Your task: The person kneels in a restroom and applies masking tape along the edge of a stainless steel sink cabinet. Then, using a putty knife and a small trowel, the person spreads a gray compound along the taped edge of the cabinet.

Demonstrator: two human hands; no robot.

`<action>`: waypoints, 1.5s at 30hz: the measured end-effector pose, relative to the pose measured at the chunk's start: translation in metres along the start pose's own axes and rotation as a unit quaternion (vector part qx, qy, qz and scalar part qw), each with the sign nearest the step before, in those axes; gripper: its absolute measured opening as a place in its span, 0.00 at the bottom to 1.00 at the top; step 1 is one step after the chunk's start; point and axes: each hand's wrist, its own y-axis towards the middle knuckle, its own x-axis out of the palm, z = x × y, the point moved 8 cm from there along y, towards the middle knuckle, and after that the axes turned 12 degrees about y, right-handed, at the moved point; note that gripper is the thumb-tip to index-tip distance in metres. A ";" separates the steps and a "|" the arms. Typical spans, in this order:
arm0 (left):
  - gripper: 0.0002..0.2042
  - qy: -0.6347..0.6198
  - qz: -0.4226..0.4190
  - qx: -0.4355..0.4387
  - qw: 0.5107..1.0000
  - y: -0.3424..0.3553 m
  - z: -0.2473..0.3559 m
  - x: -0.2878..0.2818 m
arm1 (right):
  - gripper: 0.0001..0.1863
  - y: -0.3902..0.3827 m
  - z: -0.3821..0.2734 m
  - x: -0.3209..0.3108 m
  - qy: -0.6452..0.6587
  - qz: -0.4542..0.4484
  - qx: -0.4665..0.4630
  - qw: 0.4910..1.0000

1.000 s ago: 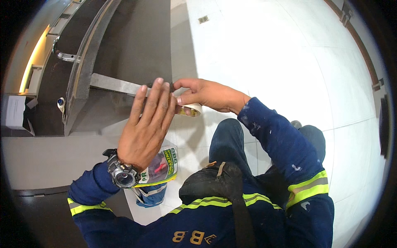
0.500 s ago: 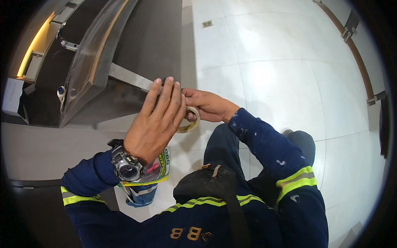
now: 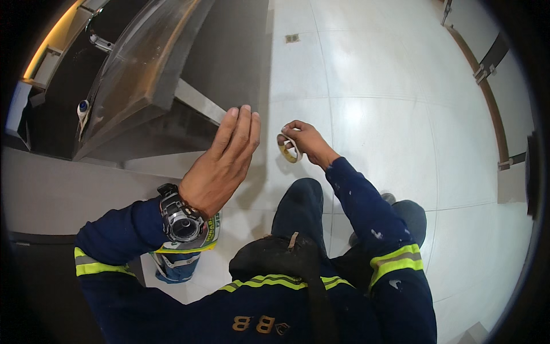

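A glossy white tiled floor [image 3: 378, 143] spreads across the right side, and a large dark grey, thick-edged panel [image 3: 238, 51] fills the upper left. A blue fabric bag [image 3: 177, 268] sits low on the left, partly hidden behind the left forearm. A straight pale flat strip [image 3: 197, 100] runs along the panel to the left hand [image 3: 215, 169], which covers its near end.

The left grip is unclosed, fingers straight and side by side; whether they touch the strip I cannot tell. The right hand [image 3: 306, 142] is clamped on a pale yellow, ring-shaped roll of tape [image 3: 285, 153], raised above the floor, apart from the left hand.

The left hand points up and away, its back showing; the right reaches in leftward, fingers curled.
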 end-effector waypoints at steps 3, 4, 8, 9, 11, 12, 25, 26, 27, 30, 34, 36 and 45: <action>0.12 -0.066 0.013 -0.005 0.998 -0.009 -0.011 -0.005 | 0.13 -0.033 -0.029 0.011 0.000 0.018 0.007 1.000; 0.12 -0.102 0.027 -0.010 0.994 -0.008 -0.013 -0.009 | 0.14 -0.050 -0.047 0.016 -0.060 0.006 -0.012 0.998; 0.14 -0.419 0.201 -0.132 0.876 -0.016 -0.027 -0.028 | 0.17 -0.122 -0.102 0.060 -0.200 -0.061 -0.082 0.974; 0.15 -0.492 0.232 -0.175 0.821 -0.018 -0.031 -0.029 | 0.17 -0.147 -0.112 0.069 -0.190 -0.060 -0.096 0.975; 0.19 -0.570 0.274 -0.261 0.730 -0.026 -0.041 -0.031 | 0.17 -0.185 -0.125 0.087 -0.175 -0.060 -0.125 0.975; 0.19 -0.605 0.269 -0.279 0.696 -0.024 -0.040 -0.029 | 0.17 -0.199 -0.128 0.093 -0.173 -0.051 -0.140 0.973; 0.18 -0.746 0.229 -0.321 0.537 -0.014 -0.010 -0.017 | 0.33 -0.232 -0.112 0.115 -0.304 -0.015 -0.276 0.912; 0.17 -0.749 0.232 -0.322 0.531 -0.018 -0.008 -0.017 | 0.33 -0.233 -0.113 0.117 -0.294 -0.011 -0.297 0.908; 0.17 -0.752 0.235 -0.322 0.524 -0.022 -0.006 -0.018 | 0.33 -0.233 -0.111 0.119 -0.298 -0.015 -0.299 0.906; 0.15 -0.755 0.244 -0.326 0.514 -0.034 -0.003 -0.015 | 0.34 -0.235 -0.109 0.129 -0.312 -0.030 -0.301 0.901; 0.10 -0.755 0.239 -0.319 0.521 -0.048 -0.006 -0.012 | 0.35 -0.234 -0.101 0.138 -0.316 -0.042 -0.273 0.908; 0.08 -0.742 0.236 -0.304 0.549 -0.054 -0.009 -0.011 | 0.35 -0.232 -0.096 0.140 -0.302 -0.054 -0.270 0.913; 0.09 -0.527 0.365 -0.351 0.683 -0.080 -0.038 -0.023 | 0.36 -0.242 -0.090 0.167 -0.278 -0.079 -0.332 0.898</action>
